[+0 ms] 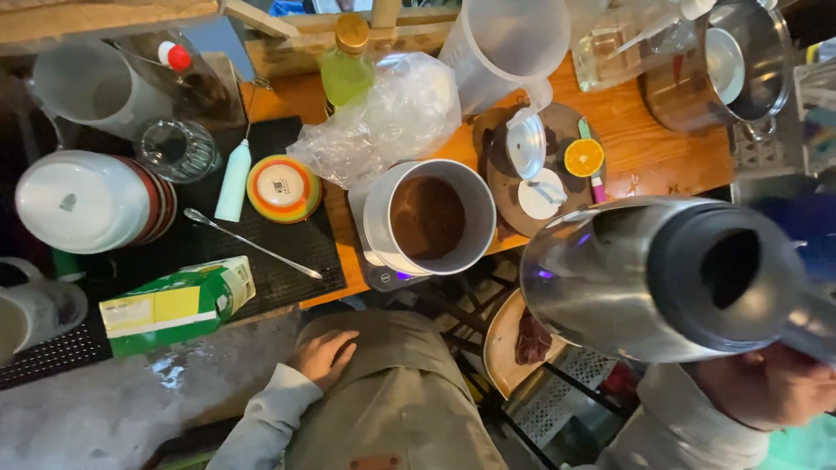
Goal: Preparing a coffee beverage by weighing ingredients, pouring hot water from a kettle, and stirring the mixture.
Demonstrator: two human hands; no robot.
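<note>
Steel kettle (662, 278), foreground, gripped by right hand (784, 383) at lower right, spout tilted toward white cup of brown grounds (428, 218) on small scale (383, 277) at tabletop (644, 148) edge. Left hand (324, 355) lies flat, empty, on lap.

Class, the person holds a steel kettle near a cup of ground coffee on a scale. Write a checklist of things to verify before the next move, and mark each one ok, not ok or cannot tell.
1. Right hand has a grip on the steel kettle: ok.
2. Left hand is clear of the table, resting on the person's lap: ok.
3. Metal cup holds ground coffee: ok.
4. Cup sits on the scale: ok.
5. Kettle is over the cup: not ok, it is off to the side.
6. Water in the kettle: cannot tell.
</note>
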